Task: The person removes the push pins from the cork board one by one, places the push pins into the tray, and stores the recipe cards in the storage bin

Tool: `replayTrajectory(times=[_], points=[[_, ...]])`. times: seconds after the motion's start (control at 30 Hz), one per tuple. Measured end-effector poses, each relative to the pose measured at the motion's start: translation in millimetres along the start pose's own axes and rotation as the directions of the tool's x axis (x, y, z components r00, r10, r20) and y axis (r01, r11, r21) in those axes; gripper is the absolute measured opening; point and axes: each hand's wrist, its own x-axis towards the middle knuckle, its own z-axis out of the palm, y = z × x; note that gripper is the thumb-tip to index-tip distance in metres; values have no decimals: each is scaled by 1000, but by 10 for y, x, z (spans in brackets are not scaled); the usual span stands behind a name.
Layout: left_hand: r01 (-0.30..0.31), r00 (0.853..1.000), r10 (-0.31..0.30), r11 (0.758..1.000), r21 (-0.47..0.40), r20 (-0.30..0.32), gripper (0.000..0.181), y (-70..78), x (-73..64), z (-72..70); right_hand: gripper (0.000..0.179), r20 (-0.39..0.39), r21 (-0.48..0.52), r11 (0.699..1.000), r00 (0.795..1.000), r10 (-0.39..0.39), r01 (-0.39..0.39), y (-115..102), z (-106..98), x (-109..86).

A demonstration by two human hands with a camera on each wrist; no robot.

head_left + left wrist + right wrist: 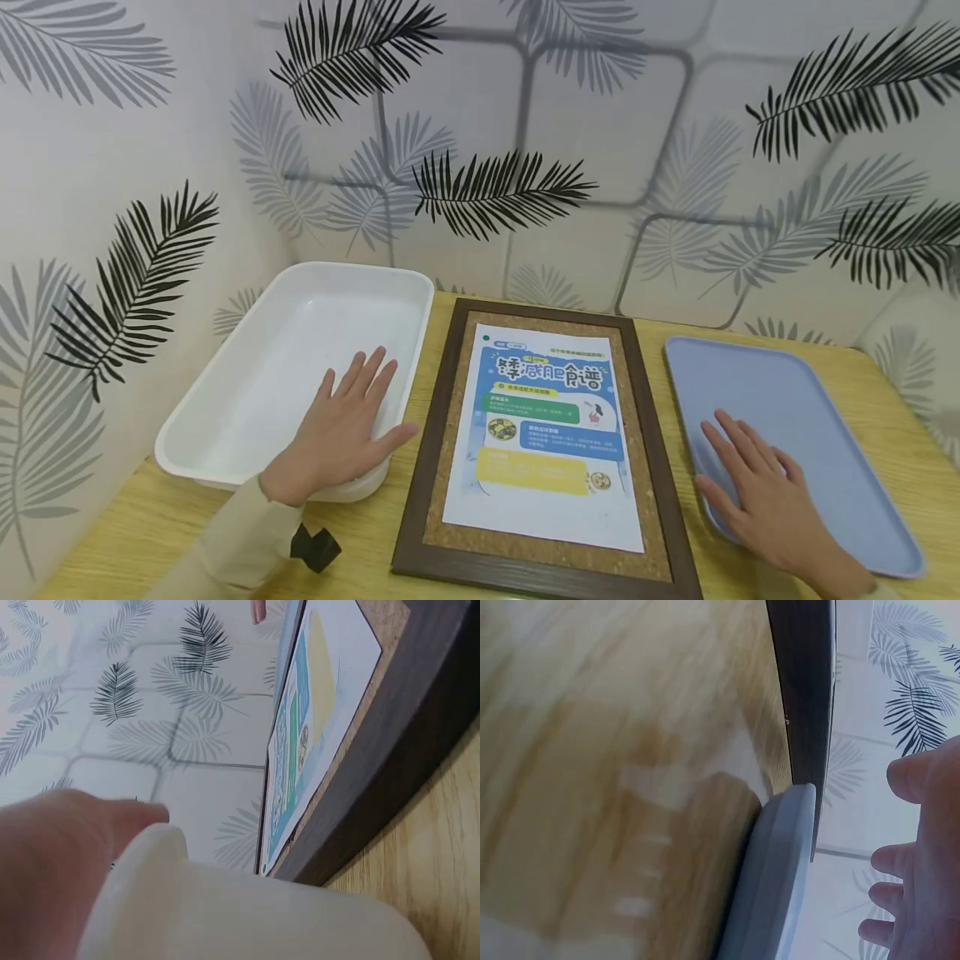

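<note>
My left hand (341,433) is held palm down over the near right corner of a deep white tray (300,333), its fingers straight and the thumb spread to the right. In the left wrist view the thumb side of the hand overlaps the tray's rim (161,844). On the other side, my right hand (772,500) is spread over the near left part of a shallow blue tray (810,417). The right wrist view has its fingers (892,859) extended above the tray's edge (772,877). Neither hand holds anything.
Between the trays lies a brown-framed cork board (547,567) bearing a printed paper sheet (540,517) with Chinese text and coloured panels. All stand on a wood-grain table (360,542). A leaf-patterned wall covering (480,108) rises behind. A small black item (317,548) is at the left wrist.
</note>
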Motion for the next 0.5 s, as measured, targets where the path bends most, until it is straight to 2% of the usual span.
replayTrajectory(times=[0.13,0.5], points=[[14,1000,-14,1000,2,-26,83,30,20,-9,61,-16,16,1000,1000,0,0,-42,14,45],[-2,999,1,1000,-10,-52,82,137,80,-23,62,-30,32,999,999,-36,37,-150,24,171]])
